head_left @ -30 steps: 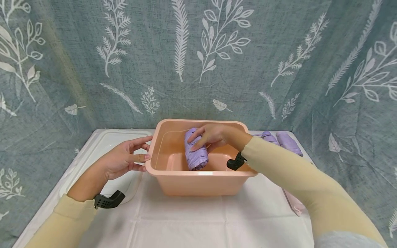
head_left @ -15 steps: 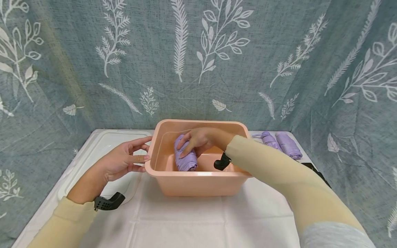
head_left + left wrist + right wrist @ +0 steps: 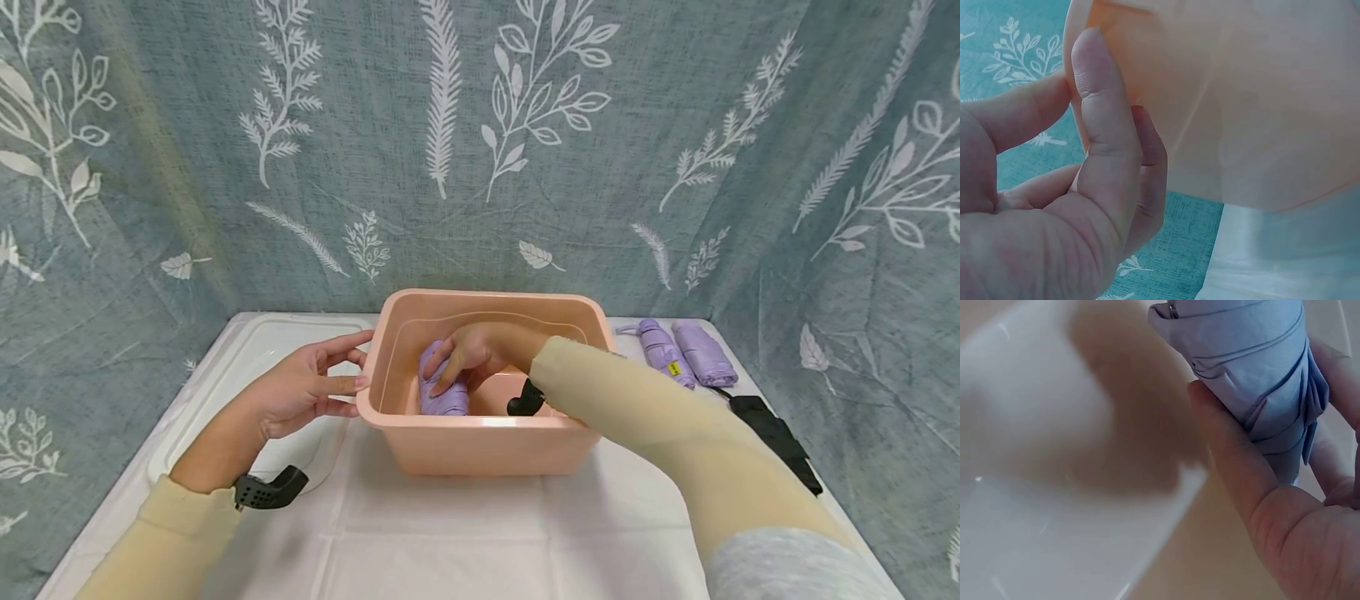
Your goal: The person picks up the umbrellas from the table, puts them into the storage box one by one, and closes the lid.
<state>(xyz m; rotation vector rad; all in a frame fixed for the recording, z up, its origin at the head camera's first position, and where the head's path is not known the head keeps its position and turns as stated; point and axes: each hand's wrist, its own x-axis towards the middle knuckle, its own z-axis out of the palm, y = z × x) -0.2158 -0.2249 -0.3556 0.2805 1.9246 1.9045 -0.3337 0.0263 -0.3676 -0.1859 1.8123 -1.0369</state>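
In the head view, a peach plastic basin (image 3: 480, 446) stands on the table. My right hand (image 3: 472, 354) reaches inside and grips a purple folded umbrella (image 3: 444, 400) near the basin's left wall. The right wrist view shows the thumb and fingers around the wrapped umbrella (image 3: 1241, 362), whose lower end the hand hides. At the basin's left rim, my left hand (image 3: 307, 387) holds the edge between thumb and fingers. Close up in the left wrist view, the left hand's fingers (image 3: 1107, 106) lie against the rim and wall.
To the right lie a purple rolled umbrella (image 3: 663, 354) with a yellow label and a purple folded bundle (image 3: 705, 354). A black flat item (image 3: 776, 442) is beside my right sleeve. A pale lid (image 3: 277, 350) lies left of the basin, and a patterned curtain (image 3: 480, 167) hangs behind.
My right hand has carried the umbrella leftward and lower inside the basin. My left hand has stayed at the rim. The right sleeve shifted, uncovering the black item at the right.
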